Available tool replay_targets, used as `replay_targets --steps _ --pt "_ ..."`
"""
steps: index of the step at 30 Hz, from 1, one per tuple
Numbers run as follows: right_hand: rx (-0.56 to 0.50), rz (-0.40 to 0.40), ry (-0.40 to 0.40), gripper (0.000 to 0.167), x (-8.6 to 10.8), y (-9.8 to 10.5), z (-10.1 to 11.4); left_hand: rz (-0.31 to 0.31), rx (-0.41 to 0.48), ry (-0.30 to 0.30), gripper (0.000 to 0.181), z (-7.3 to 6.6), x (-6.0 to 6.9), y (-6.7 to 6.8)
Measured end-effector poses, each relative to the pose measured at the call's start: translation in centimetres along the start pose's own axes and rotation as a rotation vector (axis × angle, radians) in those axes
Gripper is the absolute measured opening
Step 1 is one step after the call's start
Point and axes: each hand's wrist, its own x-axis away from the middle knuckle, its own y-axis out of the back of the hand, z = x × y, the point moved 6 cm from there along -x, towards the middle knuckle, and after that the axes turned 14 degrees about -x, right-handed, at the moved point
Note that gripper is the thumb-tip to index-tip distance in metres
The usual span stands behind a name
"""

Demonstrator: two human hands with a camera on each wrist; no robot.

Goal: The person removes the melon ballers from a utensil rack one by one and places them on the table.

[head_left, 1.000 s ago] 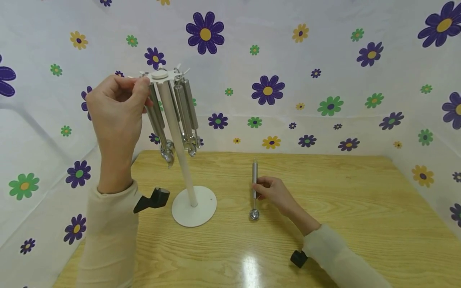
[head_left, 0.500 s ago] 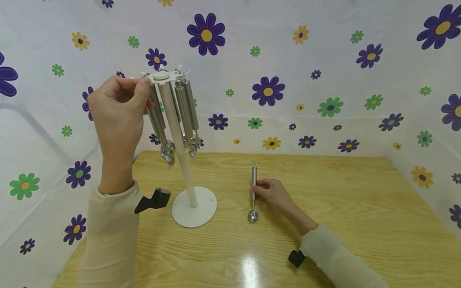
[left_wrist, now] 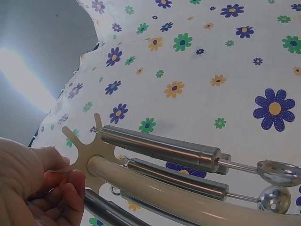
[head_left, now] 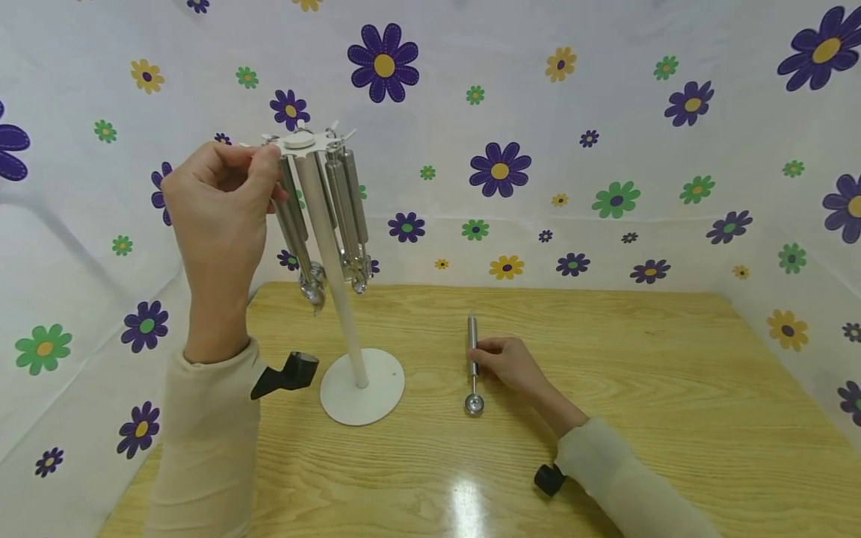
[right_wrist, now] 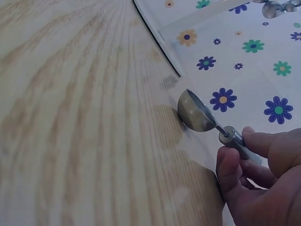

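Note:
A white utensil stand [head_left: 299, 140] rises at the left in the head view. My left hand [head_left: 222, 194] pinches one of the hook arms [left_wrist: 70, 168] at its top between thumb and fingers. Several steel measuring spoons [left_wrist: 162, 146] hang from the other hooks by their handles, bowls down. To the right of the stand, my right hand [head_left: 514, 366] grips another measuring spoon [head_left: 473, 344] by its handle, low over the table. Its round bowl [right_wrist: 193, 112] points toward the near side, and in the right wrist view it hangs close to the wood, contact hard to judge.
The stand's round white base [head_left: 363, 407] rests on the wood-grain table [head_left: 639, 359]. A flower-printed cloth [head_left: 430, 104] encloses the table at the back and sides. Each wrist bears a black camera mount [head_left: 296, 371].
My right hand has shifted slightly left and toward the near side with the measuring spoon. The left hand keeps its pinch on the stand, and the hanging spoons look the same.

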Motion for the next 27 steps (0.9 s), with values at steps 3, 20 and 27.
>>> replay_targets --steps 3,20,27 --pt "-0.003 0.007 -0.005 0.022 -0.15 -0.12 -0.14 0.000 0.012 -0.002 0.011 0.00 -0.03 -0.01" --pt "0.117 -0.067 -0.025 0.019 -0.57 -0.65 0.10 0.001 0.008 -0.004 0.014 0.01 -0.03 -0.02" --pt "0.136 -0.074 -0.015 0.019 -0.49 -0.89 0.31 0.000 0.006 0.005 0.012 -0.03 0.02 -0.04"
